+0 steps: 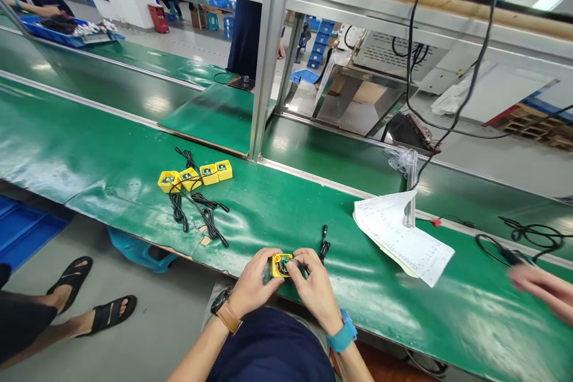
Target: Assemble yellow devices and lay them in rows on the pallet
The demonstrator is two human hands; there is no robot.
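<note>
So I'm standing by this green bench (290,209), and the person working here has a small yellow housing (276,258) right at the near edge, straight in front of their body. Open side's facing up, and you can see some green circuitry (283,265) sitting inside.

Left hand (256,280) has its grip clamped on the housing from the left side, fingers and thumb around it. Right hand (308,280) is in close on the other side, thumb and fingers bunched over the opening and right edge. Honestly can't tell if that grip is pinching anything, the fingers cover it. There's a black cable (324,245) on the bench just past the right hand. Dark watch (220,301) and brown band (230,317) on the left wrist, blue wristband (342,334) on the right one.

Further left there's a row of four more yellow housings (209,176), open sides up too, with bundled black leads (178,212) around them. Over to the right, some printed sheets (403,239) lean by a short metal upright (410,191). Past those, a co-worker's hand (544,289), kinda blurry, is near some coiled wires (519,239).
</note>
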